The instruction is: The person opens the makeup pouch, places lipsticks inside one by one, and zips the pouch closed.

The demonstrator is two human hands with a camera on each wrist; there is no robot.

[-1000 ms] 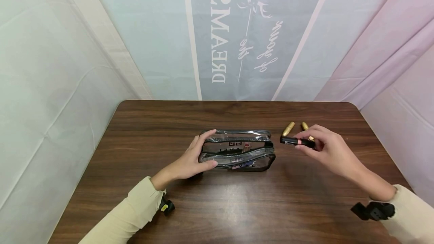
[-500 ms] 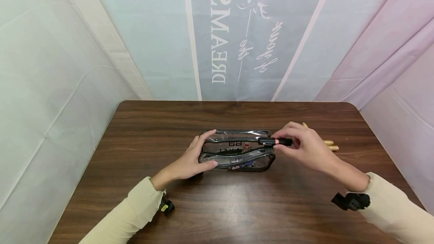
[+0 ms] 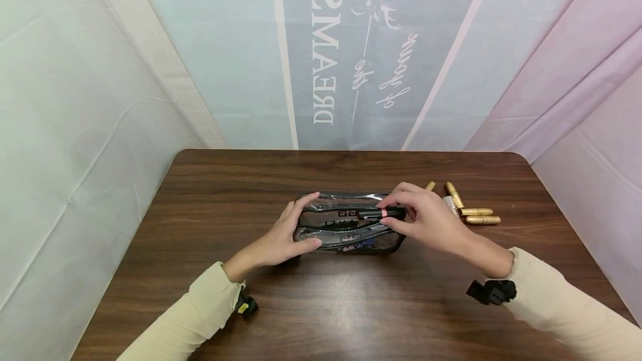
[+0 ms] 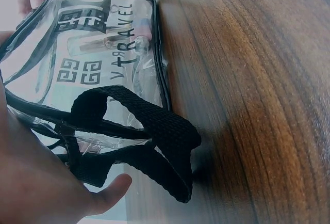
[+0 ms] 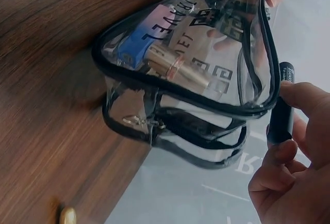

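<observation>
A clear zip bag (image 3: 346, 237) with black trim and printed lettering stands unzipped on the table. My left hand (image 3: 273, 241) holds its left end, fingers over the far rim and thumb on the near side. Between thumb and fingertips my right hand (image 3: 433, 219) pinches a black cosmetic tube (image 3: 370, 214) with a pink band. The tube lies level over the bag's mouth. In the right wrist view, a gold lipstick (image 5: 175, 69) and a blue-and-pink item (image 5: 136, 43) show through the bag's wall. A black strap (image 4: 149, 115) hangs at the left end.
Several gold tubes (image 3: 475, 212) lie on the wooden table (image 3: 326, 305) beyond my right hand. A small white item (image 3: 450, 204) sits among them, partly hidden. A printed curtain (image 3: 346, 71) hangs behind the table's far edge.
My right hand has moved left with the black tube, from beside the gold tubes to over the bag's mouth. My left hand and the bag have stayed in place.
</observation>
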